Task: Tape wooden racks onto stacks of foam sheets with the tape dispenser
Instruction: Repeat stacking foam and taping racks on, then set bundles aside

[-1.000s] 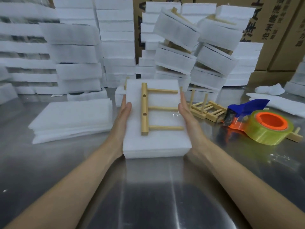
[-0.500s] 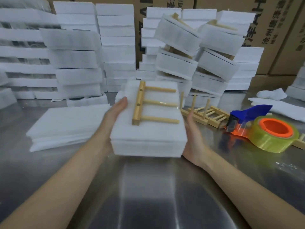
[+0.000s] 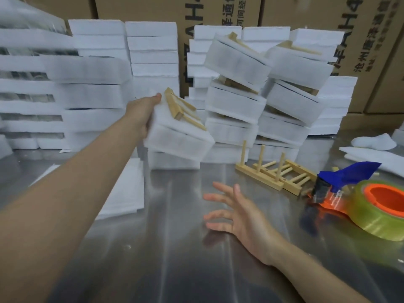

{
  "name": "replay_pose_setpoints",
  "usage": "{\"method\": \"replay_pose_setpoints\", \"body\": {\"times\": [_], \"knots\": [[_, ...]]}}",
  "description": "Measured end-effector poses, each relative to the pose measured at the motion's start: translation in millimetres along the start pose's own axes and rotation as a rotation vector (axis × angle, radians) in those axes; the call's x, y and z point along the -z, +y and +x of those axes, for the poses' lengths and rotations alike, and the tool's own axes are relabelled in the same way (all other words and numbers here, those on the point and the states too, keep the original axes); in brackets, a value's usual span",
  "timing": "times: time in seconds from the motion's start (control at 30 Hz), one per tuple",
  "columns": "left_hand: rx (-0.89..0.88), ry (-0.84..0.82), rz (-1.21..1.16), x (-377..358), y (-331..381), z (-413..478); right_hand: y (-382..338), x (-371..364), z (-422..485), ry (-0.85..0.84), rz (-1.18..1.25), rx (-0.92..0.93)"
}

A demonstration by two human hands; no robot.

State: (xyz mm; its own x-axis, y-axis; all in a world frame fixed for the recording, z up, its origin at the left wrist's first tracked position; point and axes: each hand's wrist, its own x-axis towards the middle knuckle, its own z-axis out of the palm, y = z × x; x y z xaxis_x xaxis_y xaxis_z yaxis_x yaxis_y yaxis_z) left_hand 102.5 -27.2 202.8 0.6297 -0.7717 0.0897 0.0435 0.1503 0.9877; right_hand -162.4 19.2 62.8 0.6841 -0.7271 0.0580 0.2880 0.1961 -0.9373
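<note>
The left hand (image 3: pixel 143 112) grips a tilted white foam stack (image 3: pixel 177 136), a pale wooden rack (image 3: pixel 181 110) on top, raised beside piled bundles. The right hand (image 3: pixel 238 212) hovers with fingers spread over the shiny steel table (image 3: pixel 175 259), near the tape dispenser (image 3: pixel 354 197).

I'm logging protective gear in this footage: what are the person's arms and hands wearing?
Nothing visible. The left hand and right hand are gloveless, with no rings showing. The left forearm and right forearm are sleeveless to the frame edge, with no watch, band or markings.
</note>
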Motion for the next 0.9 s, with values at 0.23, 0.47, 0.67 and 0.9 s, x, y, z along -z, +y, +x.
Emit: {"method": "replay_pose_setpoints", "body": {"times": [0.23,0.47,0.67,0.9], "knots": [[-0.121,0.130,0.493,-4.2,-3.9,55.3,5.8,2.3,6.0,0.014,0.006,-0.012],[-0.088,-0.482,1.424,-39.6,21.8,4.9,3.8,0.3,5.6,0.032,0.009,-0.030],[-0.450,-0.472,1.692,-28.5,-15.0,17.3,3.2,-1.0,3.4,0.030,-0.034,-0.022],[-0.666,-0.290,1.767,-21.2,-34.6,33.9,2.7,-1.8,2.2,0.031,-0.052,-0.026]]}}
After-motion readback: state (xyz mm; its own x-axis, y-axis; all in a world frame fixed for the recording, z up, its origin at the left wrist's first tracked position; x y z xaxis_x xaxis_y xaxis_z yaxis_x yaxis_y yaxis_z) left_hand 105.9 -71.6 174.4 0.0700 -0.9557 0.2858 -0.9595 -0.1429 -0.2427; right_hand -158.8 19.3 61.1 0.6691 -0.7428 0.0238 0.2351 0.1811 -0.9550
